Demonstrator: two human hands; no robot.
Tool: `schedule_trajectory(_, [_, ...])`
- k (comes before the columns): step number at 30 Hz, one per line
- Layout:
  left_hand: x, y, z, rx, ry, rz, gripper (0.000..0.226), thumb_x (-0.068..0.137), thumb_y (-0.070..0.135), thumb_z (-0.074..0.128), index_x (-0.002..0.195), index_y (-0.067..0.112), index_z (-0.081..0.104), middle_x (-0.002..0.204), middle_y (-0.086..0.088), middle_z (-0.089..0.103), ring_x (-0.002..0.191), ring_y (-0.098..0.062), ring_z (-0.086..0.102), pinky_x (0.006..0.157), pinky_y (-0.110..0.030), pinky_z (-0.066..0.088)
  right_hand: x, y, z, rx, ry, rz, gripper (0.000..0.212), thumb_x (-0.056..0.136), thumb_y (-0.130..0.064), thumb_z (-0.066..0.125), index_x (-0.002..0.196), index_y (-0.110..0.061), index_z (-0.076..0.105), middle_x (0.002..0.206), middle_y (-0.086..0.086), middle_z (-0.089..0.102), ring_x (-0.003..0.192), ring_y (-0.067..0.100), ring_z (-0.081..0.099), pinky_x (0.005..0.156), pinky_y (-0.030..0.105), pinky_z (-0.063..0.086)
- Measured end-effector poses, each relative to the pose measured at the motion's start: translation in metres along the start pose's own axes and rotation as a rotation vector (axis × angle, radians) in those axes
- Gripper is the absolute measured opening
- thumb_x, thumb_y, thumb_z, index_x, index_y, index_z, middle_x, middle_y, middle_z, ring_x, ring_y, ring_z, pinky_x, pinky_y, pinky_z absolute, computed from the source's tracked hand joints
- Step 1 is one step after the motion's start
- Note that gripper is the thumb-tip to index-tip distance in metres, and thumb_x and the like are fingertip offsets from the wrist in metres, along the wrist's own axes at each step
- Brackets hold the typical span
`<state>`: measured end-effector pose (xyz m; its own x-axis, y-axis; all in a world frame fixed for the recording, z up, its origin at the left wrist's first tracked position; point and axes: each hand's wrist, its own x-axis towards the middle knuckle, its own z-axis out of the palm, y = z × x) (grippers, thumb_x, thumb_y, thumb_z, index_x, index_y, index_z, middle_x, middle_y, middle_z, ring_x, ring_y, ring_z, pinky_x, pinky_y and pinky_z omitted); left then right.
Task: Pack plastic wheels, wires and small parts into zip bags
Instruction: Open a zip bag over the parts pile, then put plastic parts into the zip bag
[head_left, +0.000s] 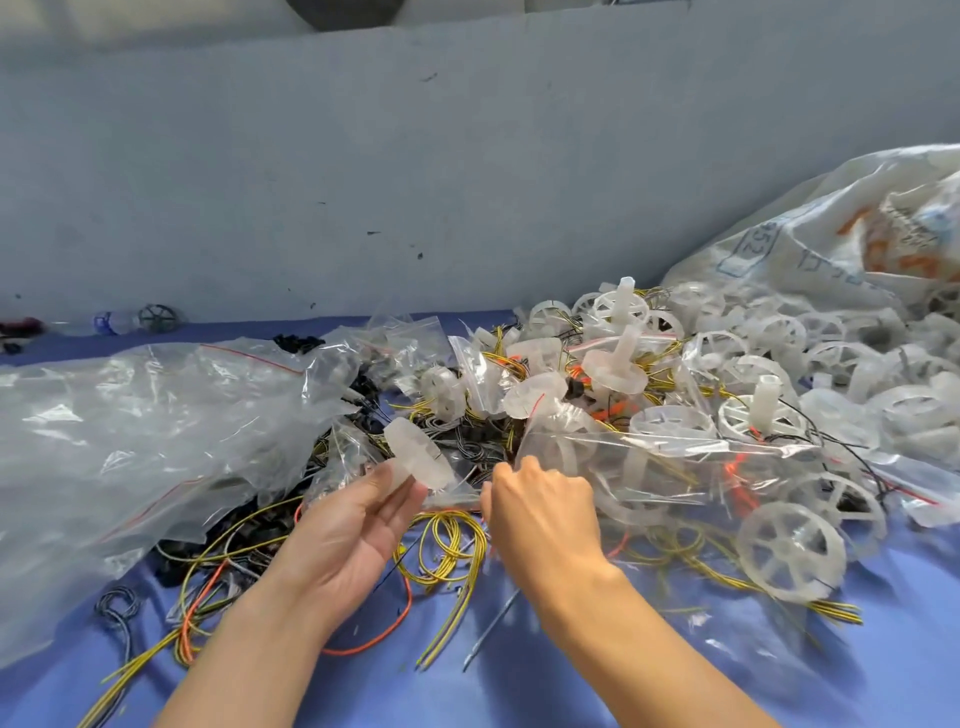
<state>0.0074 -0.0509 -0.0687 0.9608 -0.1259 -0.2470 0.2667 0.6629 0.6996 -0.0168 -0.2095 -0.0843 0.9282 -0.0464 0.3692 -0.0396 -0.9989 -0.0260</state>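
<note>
Holding a translucent plastic wheel (422, 453) between the thumb and the fingertips, the left hand (343, 525) is turned palm up, just to the left of the pile of wheels (779, 364) and a little nearer to the person. The right hand (545, 509) is beside it, with the back of the hand toward the camera. Its fingers are curled and its thumb and first finger seem to pinch the left edge of a clear zip bag (649, 467), though the hand hides part of the contact. This bag stretches from the hand toward the front edge of the pile, and some wheels and wires show through the plastic. One loose wheel (789, 551) lies in front of the pile, near the bag. Yellow wires (447, 545) make loops left of the pile, under and between the two hands, and an orange wire (374, 642) curves below the left wrist. Far to the left of the pile is a big heap of crumpled clear bags (130, 415). Behind the pile, at the right, a white woven sack (831, 234) leans on the grey wall (467, 156). Everything rests on a blue cloth (519, 691).
</note>
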Motion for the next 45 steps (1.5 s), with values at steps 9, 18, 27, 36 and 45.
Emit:
schedule_trajectory(9, [0.008, -0.016, -0.001, 0.024, -0.091, -0.115, 0.021, 0.096, 0.017, 0.053, 0.104, 0.001, 0.064, 0.087, -0.015, 0.073, 0.067, -0.020, 0.072, 0.064, -0.032, 0.062, -0.020, 0.013, 0.014, 0.067, 0.106, 0.144, 0.027, 0.089, -0.028, 0.064, 0.112, -0.021, 0.052, 0.092, -0.002, 0.060, 0.081, 0.020, 0.066, 0.054, 0.030, 0.043])
schedule_trajectory(18, [0.008, -0.043, 0.025, 0.051, -0.153, -0.128, 0.031, 0.103, 0.029, 0.040, 0.113, 0.008, 0.061, 0.083, -0.009, 0.069, 0.092, -0.025, 0.067, 0.090, -0.038, 0.050, -0.033, 0.027, 0.021, 0.014, -0.097, 0.005, 0.014, 0.096, -0.016, 0.043, 0.108, -0.022, 0.039, 0.099, 0.004, 0.069, 0.091, 0.032, 0.070, 0.057, 0.032, 0.028])
schedule_trajectory(27, [0.012, -0.059, 0.034, 0.038, -0.272, -0.119, 0.033, 0.100, 0.030, 0.044, 0.111, 0.008, 0.065, 0.083, -0.005, 0.071, 0.096, -0.025, 0.062, 0.089, -0.046, 0.052, -0.048, 0.037, 0.017, 0.292, 0.099, 0.028, 0.025, 0.098, -0.050, 0.038, 0.086, -0.029, 0.039, 0.095, -0.005, 0.052, 0.081, 0.018, 0.062, 0.057, 0.034, 0.036])
schedule_trajectory(36, [0.013, -0.063, 0.029, 0.106, -0.245, -0.066, 0.032, 0.099, 0.031, 0.048, 0.101, 0.010, 0.072, 0.090, -0.009, 0.071, 0.080, -0.019, 0.070, 0.082, -0.041, 0.057, -0.054, 0.054, 0.012, 0.567, 0.072, 0.193, 0.023, 0.093, -0.040, 0.053, 0.106, -0.032, 0.035, 0.107, -0.013, 0.049, 0.089, 0.019, 0.060, 0.069, 0.035, 0.044])
schedule_trajectory(45, [0.019, -0.051, 0.016, 0.264, -0.006, 0.052, 0.016, 0.102, 0.020, 0.047, 0.111, 0.009, 0.055, 0.078, -0.007, 0.065, 0.069, -0.021, 0.066, 0.054, -0.029, 0.056, -0.043, 0.041, 0.009, -0.087, 0.161, -0.115, 0.024, 0.083, -0.045, 0.068, 0.104, -0.035, 0.070, 0.057, -0.001, 0.061, 0.044, 0.021, 0.062, 0.039, 0.025, 0.031])
